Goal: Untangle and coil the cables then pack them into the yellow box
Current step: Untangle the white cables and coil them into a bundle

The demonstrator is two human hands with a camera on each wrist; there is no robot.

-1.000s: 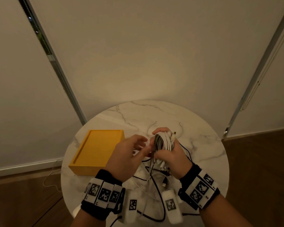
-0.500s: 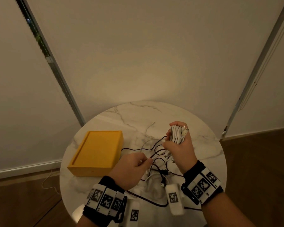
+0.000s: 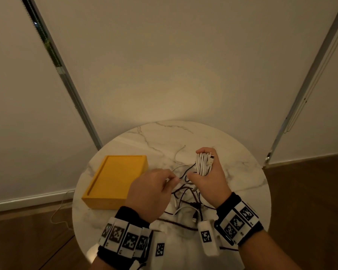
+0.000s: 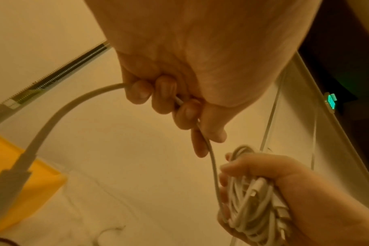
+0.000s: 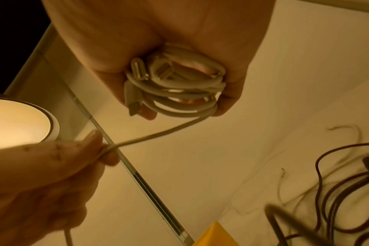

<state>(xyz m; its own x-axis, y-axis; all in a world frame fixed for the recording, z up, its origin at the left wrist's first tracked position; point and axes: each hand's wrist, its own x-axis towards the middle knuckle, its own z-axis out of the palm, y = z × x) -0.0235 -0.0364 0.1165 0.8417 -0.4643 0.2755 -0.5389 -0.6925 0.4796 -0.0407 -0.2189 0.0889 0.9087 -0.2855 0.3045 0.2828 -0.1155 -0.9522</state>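
Dark cables clutter the table right of the yellow box.

Black wristbands carry white checker-marked blocks.

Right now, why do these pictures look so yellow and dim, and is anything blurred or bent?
Head view: dim warm light, a soft glow on the wall, window frames splayed by the wide lens, the yellow box clear. Left wrist view: orange cast, the near white cable soft and oversized. Right wrist view: a lit round lamp glares, the dark cables smear.
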